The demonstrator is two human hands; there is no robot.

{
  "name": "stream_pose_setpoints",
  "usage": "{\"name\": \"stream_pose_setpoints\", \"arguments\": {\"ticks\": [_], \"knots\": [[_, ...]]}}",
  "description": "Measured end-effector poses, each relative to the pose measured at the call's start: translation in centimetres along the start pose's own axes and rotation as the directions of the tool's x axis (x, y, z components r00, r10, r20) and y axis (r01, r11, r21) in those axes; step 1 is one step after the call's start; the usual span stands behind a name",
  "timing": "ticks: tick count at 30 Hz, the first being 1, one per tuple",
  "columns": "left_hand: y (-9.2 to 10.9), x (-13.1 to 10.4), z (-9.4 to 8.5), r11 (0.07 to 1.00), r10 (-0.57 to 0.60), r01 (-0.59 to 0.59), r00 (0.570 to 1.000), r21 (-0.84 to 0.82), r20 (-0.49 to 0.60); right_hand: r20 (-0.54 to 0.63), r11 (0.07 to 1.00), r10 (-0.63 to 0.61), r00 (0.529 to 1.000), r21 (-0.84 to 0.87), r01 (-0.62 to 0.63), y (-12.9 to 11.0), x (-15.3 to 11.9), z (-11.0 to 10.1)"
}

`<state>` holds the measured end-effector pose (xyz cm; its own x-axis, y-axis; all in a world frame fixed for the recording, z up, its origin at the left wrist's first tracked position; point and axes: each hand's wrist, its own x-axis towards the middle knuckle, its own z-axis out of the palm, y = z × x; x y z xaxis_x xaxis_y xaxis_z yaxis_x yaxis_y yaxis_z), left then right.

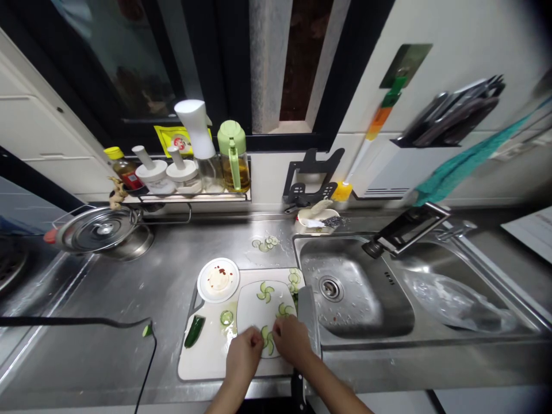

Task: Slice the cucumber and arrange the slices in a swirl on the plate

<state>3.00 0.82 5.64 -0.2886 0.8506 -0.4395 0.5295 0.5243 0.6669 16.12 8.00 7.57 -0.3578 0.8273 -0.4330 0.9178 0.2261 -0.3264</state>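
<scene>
My left hand is closed in a pinch over the lower left edge of a white square plate. Close to it, my right hand has its fingers curled together above the plate's lower right part. Whatever the fingertips hold is hidden. Between the hands lies a pinwheel of cucumber slices. Another cucumber pinwheel sits at the plate's upper middle, and a third is partly covered by my right hand. The plate rests on a white cutting board. A cleaver lies along the board's right side, handle toward me.
On the board are a round white dish, a cucumber piece and loose slices. More slices lie behind it on the steel counter. A sink is to the right, a lidded pot to the left.
</scene>
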Motion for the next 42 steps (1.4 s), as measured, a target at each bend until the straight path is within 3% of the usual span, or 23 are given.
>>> {"name": "stream_pose_setpoints", "arguments": {"ticks": [13,28,33,38,42], "knots": [[0.1,0.2,0.3,0.997,-0.028,0.027,0.999,0.066,0.022,-0.002,0.993,-0.052,0.999,-0.104,0.052,-0.3,0.1,0.5],[-0.1,0.2,0.4,0.976,0.023,-0.027,0.999,0.216,0.022,-0.012,0.992,-0.079,0.997,-0.103,0.078,0.0,0.1,1.2],[-0.2,0.2,0.5,0.981,0.067,-0.068,0.998,0.183,0.010,-0.014,0.991,-0.092,0.996,-0.099,0.091,0.0,0.0,1.0],[-2.1,0.9,-1.6,0.993,0.117,-0.110,0.977,0.048,-0.179,-0.023,0.992,-0.089,0.996,-0.087,0.087,0.2,-0.3,0.7],[-4.4,2.1,-4.2,0.999,0.012,-0.001,0.945,0.034,-0.326,-0.032,0.994,-0.083,0.996,-0.075,0.081,0.5,-0.5,0.7]]}}
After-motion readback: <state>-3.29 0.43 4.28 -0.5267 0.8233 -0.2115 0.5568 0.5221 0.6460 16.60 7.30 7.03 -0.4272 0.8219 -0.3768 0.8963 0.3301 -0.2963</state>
